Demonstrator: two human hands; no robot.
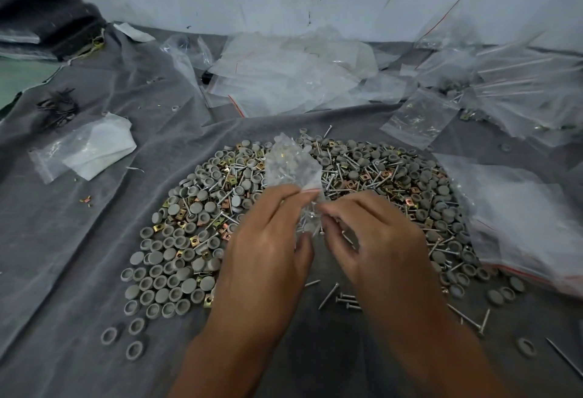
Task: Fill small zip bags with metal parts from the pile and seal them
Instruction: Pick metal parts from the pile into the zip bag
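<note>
Both hands meet at the centre of the frame over the near edge of the pile: the left hand pinches the red-striped mouth of a small zip bag between thumb and fingers, and the right hand pinches the same bag just beside it, with a few screws showing between the two hands. That bag stands up above the fingers, crumpled and clear, with pale parts visible inside it. Beneath it the pile of parts spreads across the grey cloth in the middle of the frame, a mix of round grey caps, brass-coloured square clips and silver screws. Some loose screws lie on the cloth just below the hands, and stray grey caps sit at lower left. At upper centre lies a heap of empty clear bags. More bags, some holding long screws, are stacked at upper right, and a large clear bag rests along the right edge of the pile. At left lies a flat bag with white paper.
</note>
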